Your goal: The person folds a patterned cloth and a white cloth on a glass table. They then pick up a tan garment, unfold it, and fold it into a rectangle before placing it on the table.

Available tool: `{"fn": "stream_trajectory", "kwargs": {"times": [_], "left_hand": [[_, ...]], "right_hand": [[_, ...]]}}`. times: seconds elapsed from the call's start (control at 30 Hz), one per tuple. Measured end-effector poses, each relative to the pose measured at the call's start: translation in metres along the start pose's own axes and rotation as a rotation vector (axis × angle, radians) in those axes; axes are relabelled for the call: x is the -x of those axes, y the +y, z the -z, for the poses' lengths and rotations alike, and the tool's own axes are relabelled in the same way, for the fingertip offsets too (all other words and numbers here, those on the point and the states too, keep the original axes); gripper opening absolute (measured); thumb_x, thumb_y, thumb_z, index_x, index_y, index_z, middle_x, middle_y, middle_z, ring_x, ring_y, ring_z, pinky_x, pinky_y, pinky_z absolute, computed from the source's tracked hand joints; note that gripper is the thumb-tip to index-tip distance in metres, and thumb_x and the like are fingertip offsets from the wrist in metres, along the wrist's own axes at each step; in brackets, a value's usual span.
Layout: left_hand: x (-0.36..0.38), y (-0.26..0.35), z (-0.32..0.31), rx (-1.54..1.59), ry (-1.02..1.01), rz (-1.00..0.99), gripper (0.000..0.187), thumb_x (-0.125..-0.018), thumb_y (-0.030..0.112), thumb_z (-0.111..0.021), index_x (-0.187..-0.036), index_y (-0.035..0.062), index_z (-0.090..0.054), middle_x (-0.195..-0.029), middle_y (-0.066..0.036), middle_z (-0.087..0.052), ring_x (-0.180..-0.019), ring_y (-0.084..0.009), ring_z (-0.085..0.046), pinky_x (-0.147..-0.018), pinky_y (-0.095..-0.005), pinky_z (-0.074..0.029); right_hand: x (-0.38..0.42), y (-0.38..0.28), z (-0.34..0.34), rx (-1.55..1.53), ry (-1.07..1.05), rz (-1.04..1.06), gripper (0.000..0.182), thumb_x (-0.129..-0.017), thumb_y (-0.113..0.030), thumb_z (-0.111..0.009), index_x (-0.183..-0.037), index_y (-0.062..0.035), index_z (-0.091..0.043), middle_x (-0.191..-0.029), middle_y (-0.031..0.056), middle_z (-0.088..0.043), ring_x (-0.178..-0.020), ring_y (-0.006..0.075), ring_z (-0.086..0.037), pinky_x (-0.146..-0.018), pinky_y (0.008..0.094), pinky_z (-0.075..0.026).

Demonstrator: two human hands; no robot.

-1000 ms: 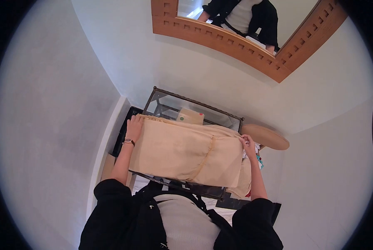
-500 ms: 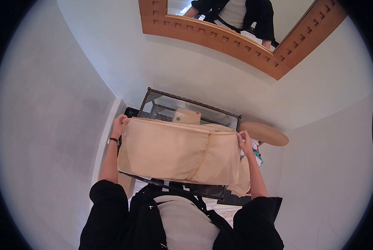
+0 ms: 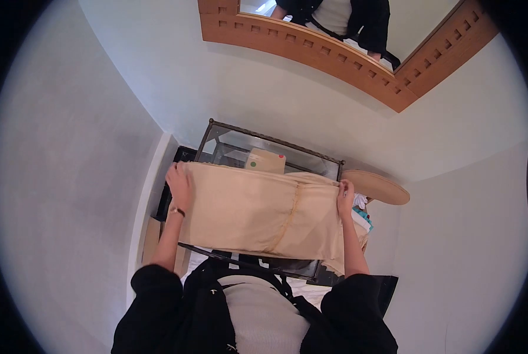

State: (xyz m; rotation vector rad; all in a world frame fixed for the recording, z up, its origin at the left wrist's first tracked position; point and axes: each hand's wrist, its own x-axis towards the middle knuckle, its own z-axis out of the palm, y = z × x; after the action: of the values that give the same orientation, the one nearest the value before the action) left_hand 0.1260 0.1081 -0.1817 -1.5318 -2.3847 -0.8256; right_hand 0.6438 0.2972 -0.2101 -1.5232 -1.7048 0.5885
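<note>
A beige garment [image 3: 240, 206] with a gathered seam lies spread across a glass-topped metal table [image 3: 275, 134]. My left hand [image 3: 179, 184], a dark band at its wrist, is at the garment's upper left corner. Its fingers are bent over the edge, and the fingertips are partly hidden. At the upper right corner, my right hand [image 3: 346, 196] pinches the fabric between thumb and fingers. Loose beige cloth hangs down beside the right forearm.
A card with coloured dots [image 3: 265, 160] shows behind the garment. A rounded tan board [image 3: 377, 186] and a pile of white and teal cloth [image 3: 363, 215] are at the right. A wood-framed mirror [image 3: 311, 44] hangs above; walls stand close on both sides.
My left hand has moved inward and turned over the garment's left edge, which has shifted right. The right hand stays at its corner, slightly higher, and the hanging cloth has shifted.
</note>
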Motion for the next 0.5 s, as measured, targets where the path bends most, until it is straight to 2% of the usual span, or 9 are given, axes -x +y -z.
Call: {"fn": "stream_trajectory", "kwargs": {"times": [0.07, 0.13, 0.17, 0.27, 0.37, 0.47, 0.5], "left_hand": [[0.024, 0.024, 0.023, 0.032, -0.259, -0.091, 0.047, -0.090, 0.019, -0.055, -0.129, -0.0027, -0.042, -0.134, -0.025, -0.041, -0.126, -0.0417, -0.036, -0.108, -0.0547, -0.023], [0.063, 0.027, 0.027, 0.039, -0.479, -0.203, 0.059, -0.091, 0.032, -0.053, -0.139, 0.0015, -0.037, -0.144, -0.026, -0.032, -0.136, -0.0421, -0.026, -0.114, -0.0556, -0.014], [0.080, 0.033, 0.035, 0.002, -0.523, -0.228, 0.062, -0.091, 0.037, -0.052, -0.141, 0.0039, -0.035, -0.147, -0.025, -0.028, -0.138, -0.0413, -0.022, -0.114, -0.0565, -0.011], [0.120, 0.040, 0.058, -0.112, -0.628, -0.291, 0.071, -0.091, 0.048, -0.049, -0.148, 0.0109, -0.028, -0.154, -0.024, -0.017, -0.143, -0.0395, -0.012, -0.114, -0.0588, -0.005], [0.135, 0.032, 0.060, -0.155, -0.654, -0.315, 0.075, -0.090, 0.054, -0.047, -0.150, 0.0159, -0.025, -0.156, -0.021, -0.012, -0.144, -0.0384, -0.010, -0.114, -0.0600, -0.004], [0.139, 0.024, 0.060, -0.115, -0.649, -0.302, 0.074, -0.090, 0.054, -0.047, -0.150, 0.0169, -0.026, -0.157, -0.019, -0.013, -0.145, -0.0374, -0.010, -0.114, -0.0596, -0.004], [0.137, 0.026, 0.062, -0.109, -0.642, -0.299, 0.073, -0.090, 0.053, -0.047, -0.150, 0.0170, -0.026, -0.157, -0.019, -0.013, -0.145, -0.0372, -0.011, -0.114, -0.0594, -0.004]], "right_hand": [[0.011, -0.020, 0.009, -0.051, 0.082, -0.080, 0.019, -0.095, -0.016, -0.055, -0.109, -0.0026, -0.056, -0.107, 0.0142, -0.059, -0.097, 0.0263, -0.057, -0.087, 0.0364, -0.044], [0.026, -0.034, 0.013, -0.113, 0.077, -0.056, 0.022, -0.096, -0.016, -0.055, -0.113, -0.0023, -0.054, -0.115, 0.0146, -0.056, -0.105, 0.0270, -0.054, -0.091, 0.0371, -0.042], [0.031, -0.039, 0.016, -0.144, 0.074, -0.042, 0.024, -0.096, -0.016, -0.055, -0.115, -0.0021, -0.054, -0.118, 0.0149, -0.055, -0.110, 0.0273, -0.052, -0.093, 0.0374, -0.042], [0.045, -0.049, 0.028, 0.252, 0.105, 0.209, 0.036, -0.095, -0.024, -0.057, -0.119, 0.0019, -0.051, -0.125, 0.0186, -0.051, -0.119, 0.0279, -0.048, -0.100, 0.0381, -0.038], [0.060, 0.011, 0.016, 0.095, 0.051, -0.148, 0.051, -0.093, -0.035, -0.060, -0.121, 0.0062, -0.049, -0.120, 0.0219, -0.053, -0.120, 0.0314, -0.048, -0.102, 0.0389, -0.036], [0.072, 0.028, 0.025, -0.094, -0.099, -0.509, 0.060, -0.090, -0.043, -0.062, -0.121, 0.0076, -0.051, -0.111, 0.0192, -0.059, -0.108, 0.0265, -0.056, -0.095, 0.0348, -0.042], [0.074, 0.026, 0.033, -0.108, -0.195, -0.571, 0.059, -0.091, -0.045, -0.061, -0.119, 0.0062, -0.052, -0.104, 0.0154, -0.060, -0.097, 0.0214, -0.056, -0.084, 0.0313, -0.043]]}}
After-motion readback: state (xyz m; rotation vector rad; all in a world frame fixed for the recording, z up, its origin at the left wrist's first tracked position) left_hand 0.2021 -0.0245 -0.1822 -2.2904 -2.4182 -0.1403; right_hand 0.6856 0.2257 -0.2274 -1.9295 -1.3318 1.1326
